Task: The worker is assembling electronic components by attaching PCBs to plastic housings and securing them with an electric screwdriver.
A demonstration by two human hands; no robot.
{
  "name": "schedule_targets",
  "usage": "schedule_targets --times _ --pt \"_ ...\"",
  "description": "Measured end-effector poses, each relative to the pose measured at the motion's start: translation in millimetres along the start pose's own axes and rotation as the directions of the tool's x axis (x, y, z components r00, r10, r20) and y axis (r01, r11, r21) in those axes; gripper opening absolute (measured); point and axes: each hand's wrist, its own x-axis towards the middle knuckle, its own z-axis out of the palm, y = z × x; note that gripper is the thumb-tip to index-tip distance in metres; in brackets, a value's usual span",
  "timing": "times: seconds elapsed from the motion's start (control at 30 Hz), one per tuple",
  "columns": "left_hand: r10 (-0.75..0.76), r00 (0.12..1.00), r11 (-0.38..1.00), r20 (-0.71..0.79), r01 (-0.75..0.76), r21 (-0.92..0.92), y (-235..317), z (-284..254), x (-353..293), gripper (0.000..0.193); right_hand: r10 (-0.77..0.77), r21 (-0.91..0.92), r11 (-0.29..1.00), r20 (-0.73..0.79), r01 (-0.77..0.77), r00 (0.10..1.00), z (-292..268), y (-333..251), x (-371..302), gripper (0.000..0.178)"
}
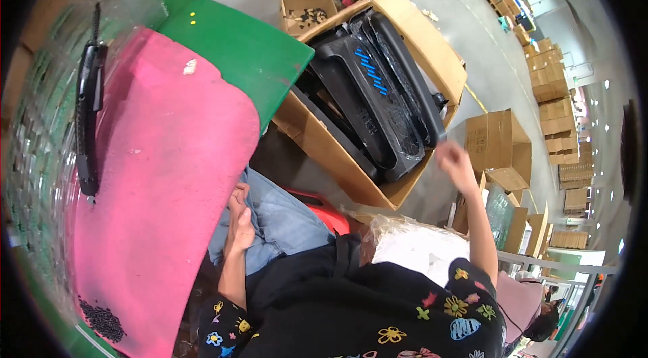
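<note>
My left hand [240, 217] rests over my jeans at the edge of a pink mat [169, 155], its fingers loosely apart and nothing in them. To the right, my right hand [455, 161] is raised beside the near right corner of a large open cardboard box [324, 167]. Its fingers are smeared, so whether they hold anything is unclear. Inside the box lie several long black plastic parts [364, 98], stacked at a slant, one carrying blue marks. The end of one black part is close to my right fingers; contact cannot be made out.
A black power screwdriver [88, 115] hangs on a coiled cord over the mat's left side. Small black screws [102, 321] are heaped at its lower left. A green board [236, 40] lies beyond. Small carton [309, 12], open carton [499, 145] and plastic-wrapped white bundle [418, 243] stand around.
</note>
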Motion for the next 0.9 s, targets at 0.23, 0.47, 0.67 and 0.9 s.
schedule_targets --times 0.23,0.47,0.67,0.9 --pt "-0.117 0.980 0.982 0.161 0.138 -0.126 4 -10 -7 0.045 -0.116 -0.744 0.630 -0.372 -0.221 0.921 50 -16 160 0.068" --pt "-0.172 0.978 0.985 0.121 0.167 0.047 20 -21 -14 0.009 -0.133 -0.682 0.717 -0.336 -0.143 0.933 -14 -40 205 0.072" --pt "-0.083 0.996 0.948 0.016 0.074 0.309 -11 -10 -15 0.022 -0.058 -0.823 0.537 -0.258 -0.188 0.965 60 59 166 0.089" --pt "0.110 0.983 0.975 0.146 -0.135 0.176 15 -8 -17 0.017 -0.373 -0.606 0.780 -0.249 0.157 0.894 53 -39 91 0.059"
